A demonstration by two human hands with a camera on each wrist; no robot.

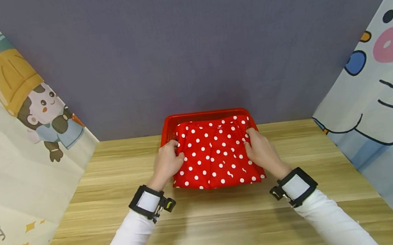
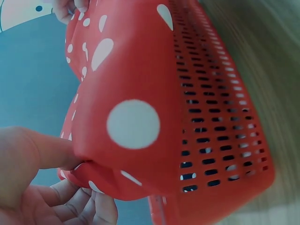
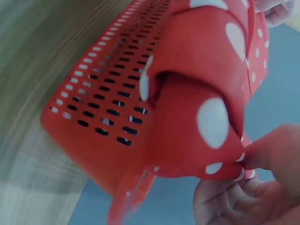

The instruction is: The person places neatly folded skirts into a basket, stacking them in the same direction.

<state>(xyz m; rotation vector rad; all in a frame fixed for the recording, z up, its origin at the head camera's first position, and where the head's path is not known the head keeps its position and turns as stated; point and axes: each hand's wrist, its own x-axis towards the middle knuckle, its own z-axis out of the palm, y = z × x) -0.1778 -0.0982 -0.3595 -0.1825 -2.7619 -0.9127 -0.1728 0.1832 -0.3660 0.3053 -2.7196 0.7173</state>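
Note:
A red cloth with white polka dots (image 1: 214, 156) lies over a red plastic basket (image 1: 210, 114) and drapes down its near side. At the cloth's left edge my left hand (image 1: 167, 160) pinches the fabric between thumb and fingers. My right hand (image 1: 261, 149) pinches the opposite edge in the same way. Bunched fabric (image 2: 131, 84) sits at the thumb in the left wrist view. In the right wrist view a fold of the cloth (image 3: 201, 51) hangs over the slotted basket wall (image 3: 103, 93). What the basket holds is mostly hidden under the cloth.
The basket stands on a wood-grain table (image 1: 224, 230), close against a grey-blue panel (image 1: 196, 51) at the back. Cartoon-printed curtains flank the table, one on the left (image 1: 16, 167) and one on the right (image 1: 377, 121).

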